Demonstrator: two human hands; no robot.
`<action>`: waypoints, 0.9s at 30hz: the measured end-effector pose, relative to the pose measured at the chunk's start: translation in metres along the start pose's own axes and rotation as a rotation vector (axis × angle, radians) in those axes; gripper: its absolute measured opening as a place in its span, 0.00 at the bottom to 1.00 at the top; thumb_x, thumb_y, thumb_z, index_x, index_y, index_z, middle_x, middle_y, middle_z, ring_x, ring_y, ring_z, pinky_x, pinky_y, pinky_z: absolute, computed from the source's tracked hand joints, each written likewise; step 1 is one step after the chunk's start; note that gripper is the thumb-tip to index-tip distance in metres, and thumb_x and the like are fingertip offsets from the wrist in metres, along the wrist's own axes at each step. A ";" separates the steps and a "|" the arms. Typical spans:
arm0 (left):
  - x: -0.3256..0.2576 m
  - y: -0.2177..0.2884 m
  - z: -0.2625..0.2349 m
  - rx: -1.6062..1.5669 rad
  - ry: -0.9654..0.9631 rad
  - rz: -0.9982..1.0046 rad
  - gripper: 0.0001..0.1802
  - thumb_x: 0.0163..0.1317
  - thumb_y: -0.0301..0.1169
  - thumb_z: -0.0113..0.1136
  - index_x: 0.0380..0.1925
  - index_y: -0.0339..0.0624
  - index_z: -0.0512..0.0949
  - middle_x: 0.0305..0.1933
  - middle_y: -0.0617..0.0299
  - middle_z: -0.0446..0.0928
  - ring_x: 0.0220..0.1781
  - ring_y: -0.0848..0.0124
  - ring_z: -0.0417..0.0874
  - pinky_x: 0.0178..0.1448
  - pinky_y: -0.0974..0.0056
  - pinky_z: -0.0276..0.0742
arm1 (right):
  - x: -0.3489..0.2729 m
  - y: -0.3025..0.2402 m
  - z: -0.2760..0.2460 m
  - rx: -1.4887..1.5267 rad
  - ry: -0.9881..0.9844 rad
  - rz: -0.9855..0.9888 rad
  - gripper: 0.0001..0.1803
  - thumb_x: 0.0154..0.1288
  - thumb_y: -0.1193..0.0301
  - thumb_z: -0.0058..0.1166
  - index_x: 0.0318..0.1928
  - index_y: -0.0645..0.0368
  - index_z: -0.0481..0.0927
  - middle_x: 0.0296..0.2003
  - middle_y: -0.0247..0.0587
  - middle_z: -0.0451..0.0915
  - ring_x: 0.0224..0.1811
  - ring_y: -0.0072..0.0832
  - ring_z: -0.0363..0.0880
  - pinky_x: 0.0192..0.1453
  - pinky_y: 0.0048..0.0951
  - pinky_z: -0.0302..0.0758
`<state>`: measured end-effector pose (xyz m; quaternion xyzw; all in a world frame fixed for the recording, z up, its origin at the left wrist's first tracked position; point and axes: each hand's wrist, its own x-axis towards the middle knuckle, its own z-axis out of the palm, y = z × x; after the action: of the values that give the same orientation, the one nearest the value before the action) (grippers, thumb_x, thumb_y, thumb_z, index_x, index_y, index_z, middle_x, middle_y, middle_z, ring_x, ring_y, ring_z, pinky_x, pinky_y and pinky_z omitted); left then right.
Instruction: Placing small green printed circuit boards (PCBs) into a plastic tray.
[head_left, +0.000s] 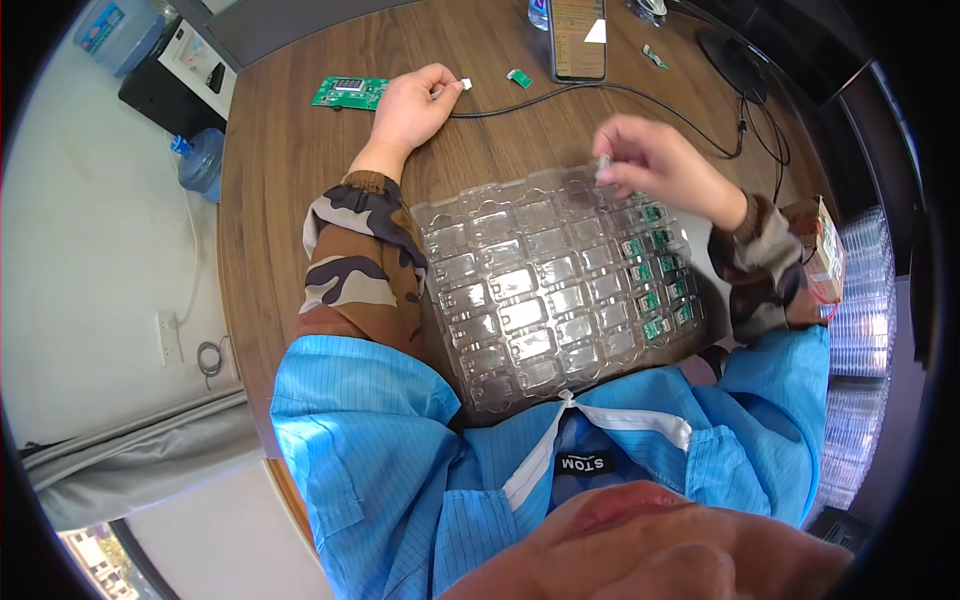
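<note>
One phone (579,45) behind black cable (540,98), clear tray (558,270) nearer, left hand (410,110) pinching white connector (465,85), right hand (655,165) apart, pinching blurred pale piece (603,170)

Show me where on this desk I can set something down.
Bare desk lies between the black cable and clear tray, and left of the left sleeve. Crowded: the tray's right-hand columns, holding small green boards, near the right hand.
</note>
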<state>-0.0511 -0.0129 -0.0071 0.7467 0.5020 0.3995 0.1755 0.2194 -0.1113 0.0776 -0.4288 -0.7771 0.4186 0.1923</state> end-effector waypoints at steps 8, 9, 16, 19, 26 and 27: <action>0.004 0.011 0.002 -0.108 0.020 -0.019 0.10 0.54 0.36 0.54 0.23 0.41 0.76 0.16 0.65 0.72 0.19 0.68 0.69 0.26 0.65 0.65 | 0.125 0.020 -0.011 0.251 -0.051 -0.051 0.11 0.58 0.79 0.52 0.43 0.64 0.77 0.33 0.36 0.78 0.32 0.16 0.75 0.36 0.15 0.76; 0.003 0.013 0.002 -0.126 0.022 -0.026 0.10 0.54 0.36 0.54 0.23 0.41 0.76 0.16 0.64 0.72 0.19 0.68 0.69 0.26 0.65 0.65 | 0.134 0.022 -0.009 0.264 -0.018 -0.017 0.10 0.58 0.79 0.51 0.42 0.64 0.77 0.33 0.37 0.79 0.33 0.17 0.77 0.38 0.15 0.77; 0.005 0.017 -0.002 -0.107 0.057 -0.046 0.10 0.53 0.36 0.53 0.23 0.41 0.76 0.16 0.63 0.72 0.19 0.66 0.70 0.26 0.64 0.66 | 0.163 0.022 0.005 0.064 0.176 0.081 0.09 0.56 0.79 0.52 0.39 0.65 0.79 0.32 0.38 0.80 0.33 0.20 0.79 0.38 0.13 0.77; 0.006 0.014 0.000 -0.083 0.083 -0.021 0.10 0.53 0.36 0.53 0.23 0.41 0.76 0.17 0.62 0.73 0.19 0.66 0.71 0.26 0.63 0.67 | 0.167 0.029 0.012 0.259 0.199 0.007 0.09 0.53 0.79 0.53 0.36 0.65 0.80 0.29 0.37 0.80 0.29 0.20 0.80 0.33 0.12 0.77; 0.005 0.012 0.002 -0.056 0.089 -0.035 0.10 0.53 0.35 0.52 0.23 0.41 0.76 0.17 0.61 0.73 0.20 0.64 0.72 0.26 0.62 0.67 | 0.161 0.023 0.014 0.162 0.239 0.034 0.09 0.55 0.77 0.56 0.38 0.67 0.78 0.29 0.39 0.80 0.29 0.19 0.80 0.37 0.12 0.77; 0.005 0.013 0.001 -0.053 0.088 -0.041 0.10 0.53 0.35 0.52 0.23 0.41 0.76 0.17 0.61 0.73 0.20 0.64 0.72 0.26 0.62 0.67 | 0.161 0.021 0.015 0.145 0.249 0.048 0.09 0.55 0.77 0.56 0.38 0.67 0.78 0.29 0.39 0.80 0.29 0.19 0.80 0.37 0.12 0.77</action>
<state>-0.0416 -0.0139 0.0024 0.7131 0.5136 0.4414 0.1813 0.1306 0.0208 0.0420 -0.4810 -0.7045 0.4215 0.3076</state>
